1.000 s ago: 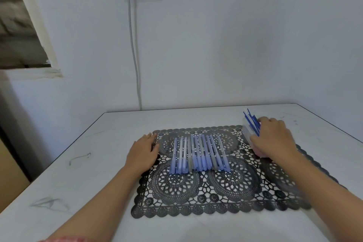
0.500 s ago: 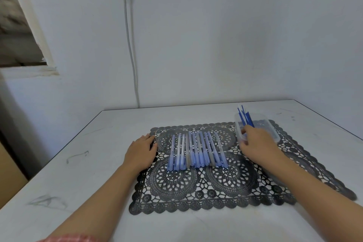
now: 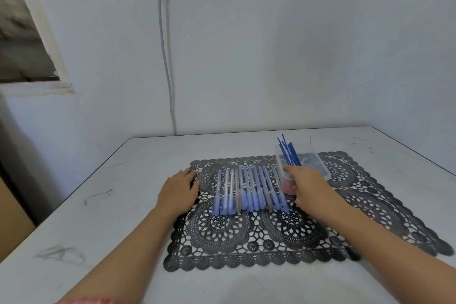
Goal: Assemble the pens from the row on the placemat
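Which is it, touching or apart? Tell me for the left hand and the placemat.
Touching. The head view shows the left hand lying flat on the left edge of the placemat, with no gap.

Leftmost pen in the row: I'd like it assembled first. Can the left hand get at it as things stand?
Probably yes. The left hand rests flat on the placemat edge beside the leftmost pen, only bare mat between; the right hand grips the container.
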`<move>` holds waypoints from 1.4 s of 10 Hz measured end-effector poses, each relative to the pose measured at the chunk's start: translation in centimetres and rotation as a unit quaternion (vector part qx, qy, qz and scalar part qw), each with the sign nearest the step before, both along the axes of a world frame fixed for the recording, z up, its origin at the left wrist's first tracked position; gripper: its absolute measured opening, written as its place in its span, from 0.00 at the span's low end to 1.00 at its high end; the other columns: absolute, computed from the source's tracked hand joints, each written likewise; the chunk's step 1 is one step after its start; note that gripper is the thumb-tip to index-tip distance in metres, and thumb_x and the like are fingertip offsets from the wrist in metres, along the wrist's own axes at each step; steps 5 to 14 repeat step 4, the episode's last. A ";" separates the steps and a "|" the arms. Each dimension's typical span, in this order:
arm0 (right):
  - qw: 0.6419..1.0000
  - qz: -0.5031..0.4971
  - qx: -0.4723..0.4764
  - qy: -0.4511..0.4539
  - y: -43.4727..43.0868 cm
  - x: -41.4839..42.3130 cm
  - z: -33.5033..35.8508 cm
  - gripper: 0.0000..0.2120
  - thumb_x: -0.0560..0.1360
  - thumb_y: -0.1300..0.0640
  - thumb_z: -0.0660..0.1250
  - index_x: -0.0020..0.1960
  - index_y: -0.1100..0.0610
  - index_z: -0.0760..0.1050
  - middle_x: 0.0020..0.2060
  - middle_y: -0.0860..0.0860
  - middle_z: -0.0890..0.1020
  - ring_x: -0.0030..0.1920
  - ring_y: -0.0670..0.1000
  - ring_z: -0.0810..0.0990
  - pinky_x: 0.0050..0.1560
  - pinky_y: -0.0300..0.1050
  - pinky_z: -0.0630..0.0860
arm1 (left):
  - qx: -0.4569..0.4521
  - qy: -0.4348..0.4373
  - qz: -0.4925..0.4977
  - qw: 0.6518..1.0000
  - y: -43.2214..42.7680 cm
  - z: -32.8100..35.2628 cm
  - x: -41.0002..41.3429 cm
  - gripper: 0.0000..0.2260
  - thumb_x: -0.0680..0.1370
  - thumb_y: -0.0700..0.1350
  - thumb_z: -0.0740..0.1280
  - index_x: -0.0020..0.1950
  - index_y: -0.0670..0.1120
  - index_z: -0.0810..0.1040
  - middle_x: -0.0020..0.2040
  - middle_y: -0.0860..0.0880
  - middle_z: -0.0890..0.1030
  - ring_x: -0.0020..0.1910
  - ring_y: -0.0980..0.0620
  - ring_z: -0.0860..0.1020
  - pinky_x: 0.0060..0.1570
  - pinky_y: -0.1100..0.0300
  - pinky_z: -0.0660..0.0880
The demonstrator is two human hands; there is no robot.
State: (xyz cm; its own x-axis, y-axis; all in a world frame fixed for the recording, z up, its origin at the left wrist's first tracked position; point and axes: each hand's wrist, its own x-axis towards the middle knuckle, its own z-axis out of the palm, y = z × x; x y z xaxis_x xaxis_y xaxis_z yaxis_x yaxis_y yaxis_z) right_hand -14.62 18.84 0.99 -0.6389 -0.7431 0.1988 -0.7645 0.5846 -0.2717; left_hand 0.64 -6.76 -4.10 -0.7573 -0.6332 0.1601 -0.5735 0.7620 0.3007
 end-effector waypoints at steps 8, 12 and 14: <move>0.998 0.004 0.011 0.057 0.7 0.5 1.0 0.26 0.76 0.62 0.61 0.72 0.54 0.60 0.64 0.50 0.71 0.66 0.50 0.66 0.69 0.46 0.58 | 0.085 0.108 0.031 0.990 0.1 1.2 0.4 0.17 0.81 0.50 0.59 0.69 0.48 0.73 0.68 0.48 0.73 0.66 0.49 0.70 0.65 0.55 0.66; 0.998 0.004 0.011 0.057 0.7 0.5 1.0 0.26 0.76 0.62 0.61 0.72 0.54 0.60 0.64 0.50 0.71 0.66 0.50 0.66 0.69 0.46 0.58 | 0.085 0.108 0.031 0.990 0.1 1.2 0.4 0.17 0.81 0.50 0.59 0.69 0.48 0.73 0.68 0.48 0.73 0.66 0.49 0.70 0.65 0.55 0.66; 0.998 0.004 0.011 0.057 0.7 0.5 1.0 0.26 0.76 0.62 0.61 0.72 0.54 0.60 0.64 0.50 0.71 0.66 0.50 0.66 0.69 0.46 0.58 | 0.085 0.108 0.031 0.990 0.1 1.2 0.4 0.17 0.81 0.50 0.59 0.69 0.48 0.73 0.68 0.48 0.73 0.66 0.49 0.70 0.65 0.55 0.66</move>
